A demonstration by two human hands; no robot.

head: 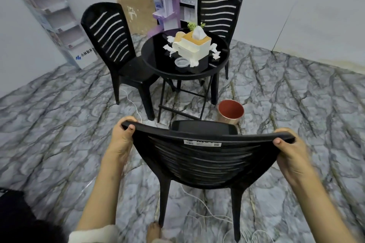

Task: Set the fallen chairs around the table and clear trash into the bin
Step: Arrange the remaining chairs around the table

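Note:
I hold a black plastic chair [203, 162] upright by the top of its backrest, my left hand [123, 136] on its left corner and my right hand [290, 154] on its right corner. It stands just in front of a round black table [158, 61]. Two more black chairs stand upright at the table, one on the left [112, 45] and one behind [219, 12]. Crumpled white tissues [169, 46] and a clear plastic lid [182, 62] lie on the table around a cream tissue box [195, 46]. A copper bin [230, 111] with a red inside stands on the floor right of the table.
White cables [199, 203] trail over the marble-patterned floor under the held chair. A bare foot [154, 231] is beside the chair's left rear leg. A white shelf unit [59, 21] leans at the left wall and a purple display stand [164, 0] is behind the table.

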